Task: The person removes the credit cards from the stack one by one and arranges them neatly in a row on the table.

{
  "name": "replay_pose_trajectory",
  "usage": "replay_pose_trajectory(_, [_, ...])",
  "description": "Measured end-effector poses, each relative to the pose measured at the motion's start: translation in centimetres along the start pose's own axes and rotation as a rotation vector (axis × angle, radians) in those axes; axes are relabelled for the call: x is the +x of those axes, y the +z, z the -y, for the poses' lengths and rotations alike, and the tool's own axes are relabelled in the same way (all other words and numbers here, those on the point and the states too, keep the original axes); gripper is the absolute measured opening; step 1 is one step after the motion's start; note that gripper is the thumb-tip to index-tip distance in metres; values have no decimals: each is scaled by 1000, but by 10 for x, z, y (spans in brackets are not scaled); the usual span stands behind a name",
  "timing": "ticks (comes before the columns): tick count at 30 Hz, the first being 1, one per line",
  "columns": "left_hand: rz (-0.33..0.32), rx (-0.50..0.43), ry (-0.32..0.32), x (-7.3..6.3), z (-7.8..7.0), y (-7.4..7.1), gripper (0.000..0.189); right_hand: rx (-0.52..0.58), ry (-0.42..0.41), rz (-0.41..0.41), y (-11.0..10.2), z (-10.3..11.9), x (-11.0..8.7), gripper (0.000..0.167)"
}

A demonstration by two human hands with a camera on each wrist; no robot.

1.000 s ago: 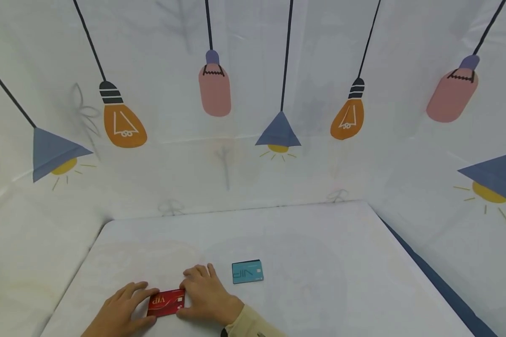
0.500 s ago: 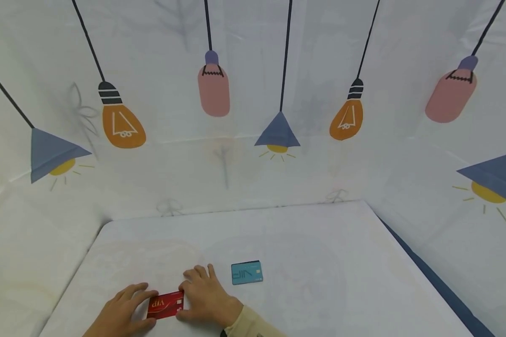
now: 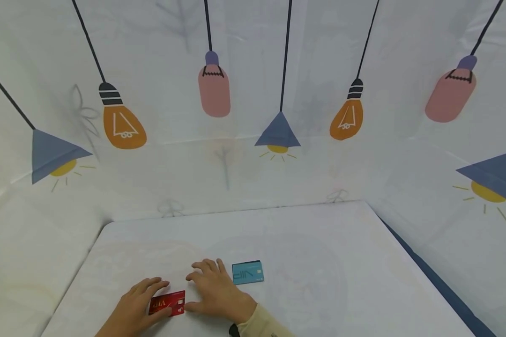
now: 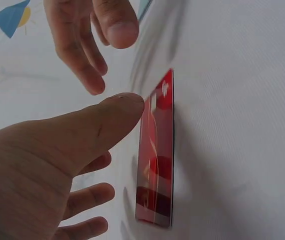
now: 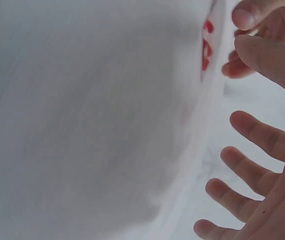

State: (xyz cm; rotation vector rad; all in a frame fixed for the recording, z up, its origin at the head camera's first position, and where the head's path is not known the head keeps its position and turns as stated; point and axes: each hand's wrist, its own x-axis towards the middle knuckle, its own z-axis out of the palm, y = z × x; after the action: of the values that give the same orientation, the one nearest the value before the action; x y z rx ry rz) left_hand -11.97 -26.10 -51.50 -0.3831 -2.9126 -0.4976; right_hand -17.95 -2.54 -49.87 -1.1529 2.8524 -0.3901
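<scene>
The surface [image 3: 320, 281] bears the red card [image 3: 167, 300] flat at near left, so my left hand [image 3: 137, 305], relaxed, arches over it without gripping, thumb contact unclear; my right hand [image 3: 219, 289] spreads empty just right.

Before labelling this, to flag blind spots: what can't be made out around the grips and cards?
Red card, part of its face: head view, behind the left grip.
Under the blue card: head view, the card covers it.
Blue card's tiny corner marks: head view, too small.
Right grip: right wrist view, cut off by right edge.
</scene>
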Motion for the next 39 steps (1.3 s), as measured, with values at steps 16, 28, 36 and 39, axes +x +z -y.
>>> replay_pose_trajectory(16, [131,-18,53,53,-67,25,66,120,108,-78,-30,-85,-65,67])
replay_pose_trajectory(28, [187,-14,123,84,-101,44,76,136,235,-86,-44,-132,-96,73])
replay_pose_trajectory(36, [200,15,128,95,-108,55,72,145,257,-6,-29,-144,-99,76])
replay_pose_trajectory(39, [186,46,149,99,-109,58,67,136,250,-13,-26,-146,-98,72])
